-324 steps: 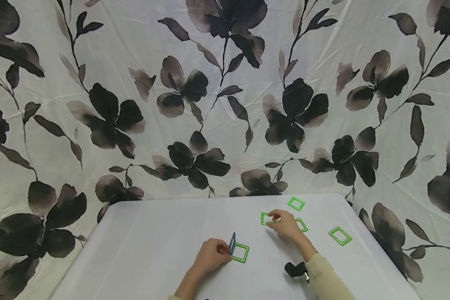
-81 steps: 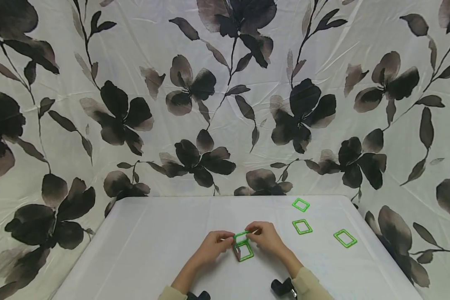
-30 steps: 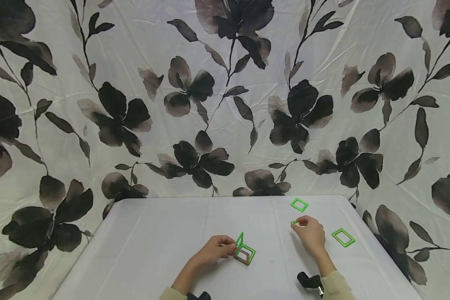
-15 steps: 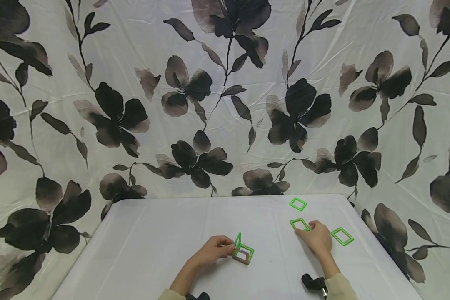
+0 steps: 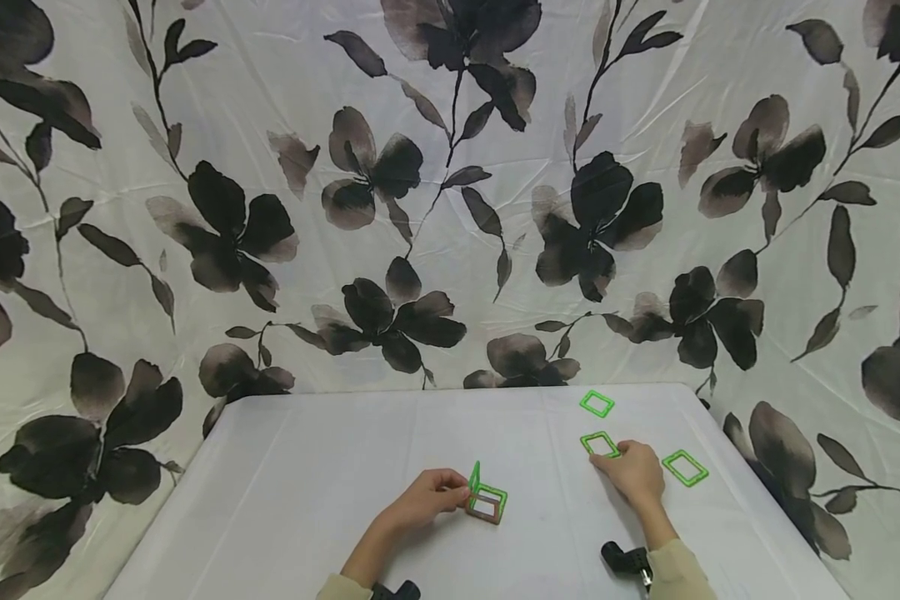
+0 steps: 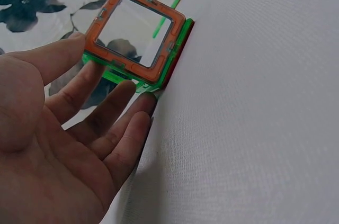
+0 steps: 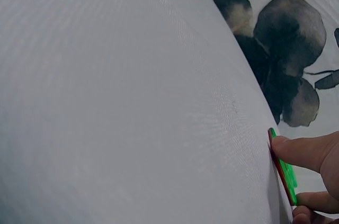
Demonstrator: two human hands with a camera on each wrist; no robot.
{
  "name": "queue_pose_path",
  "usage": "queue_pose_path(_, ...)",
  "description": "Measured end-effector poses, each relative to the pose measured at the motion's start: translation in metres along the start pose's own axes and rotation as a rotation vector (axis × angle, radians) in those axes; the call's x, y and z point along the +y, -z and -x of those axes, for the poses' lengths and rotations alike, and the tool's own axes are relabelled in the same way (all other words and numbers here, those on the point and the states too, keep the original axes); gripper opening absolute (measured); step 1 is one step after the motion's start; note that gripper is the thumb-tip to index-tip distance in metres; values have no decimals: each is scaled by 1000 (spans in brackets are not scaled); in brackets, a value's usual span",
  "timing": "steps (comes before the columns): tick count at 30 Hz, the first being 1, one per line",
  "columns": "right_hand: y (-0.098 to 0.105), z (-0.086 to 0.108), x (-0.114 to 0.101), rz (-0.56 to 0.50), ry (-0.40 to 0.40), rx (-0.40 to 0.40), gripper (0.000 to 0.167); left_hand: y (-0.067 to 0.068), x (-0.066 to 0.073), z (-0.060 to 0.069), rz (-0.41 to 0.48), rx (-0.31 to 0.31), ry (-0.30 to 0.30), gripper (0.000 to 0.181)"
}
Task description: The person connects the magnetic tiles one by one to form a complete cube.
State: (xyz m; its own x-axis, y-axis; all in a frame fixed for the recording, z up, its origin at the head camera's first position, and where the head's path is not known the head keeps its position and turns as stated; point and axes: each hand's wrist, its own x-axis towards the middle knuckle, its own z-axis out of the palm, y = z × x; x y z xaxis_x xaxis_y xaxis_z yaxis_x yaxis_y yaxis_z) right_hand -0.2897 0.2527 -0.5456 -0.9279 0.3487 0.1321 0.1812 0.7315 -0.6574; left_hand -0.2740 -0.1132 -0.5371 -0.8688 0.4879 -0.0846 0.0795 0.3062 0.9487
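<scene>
Two hands (image 5: 426, 498) (image 5: 633, 475) gripping: left, joined frames (image 6: 170, 49); right, green frame (image 7: 287, 175).

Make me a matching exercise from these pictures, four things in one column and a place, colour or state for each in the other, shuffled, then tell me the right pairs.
1. Left hand
2. Right hand
3. Orange frame
4. Tabletop

A. White
B. Fingers on a loose green frame
C. Standing on edge
D. Fingers at the joined frames

Pairs: 1-D, 2-B, 3-C, 4-A
</scene>
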Motion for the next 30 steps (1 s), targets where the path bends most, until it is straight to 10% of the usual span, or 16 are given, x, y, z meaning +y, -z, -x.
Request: queue_pose_path(30, -11, 0, -4, -335, 64, 44, 28, -3, 5, 2, -18, 12, 12, 24)
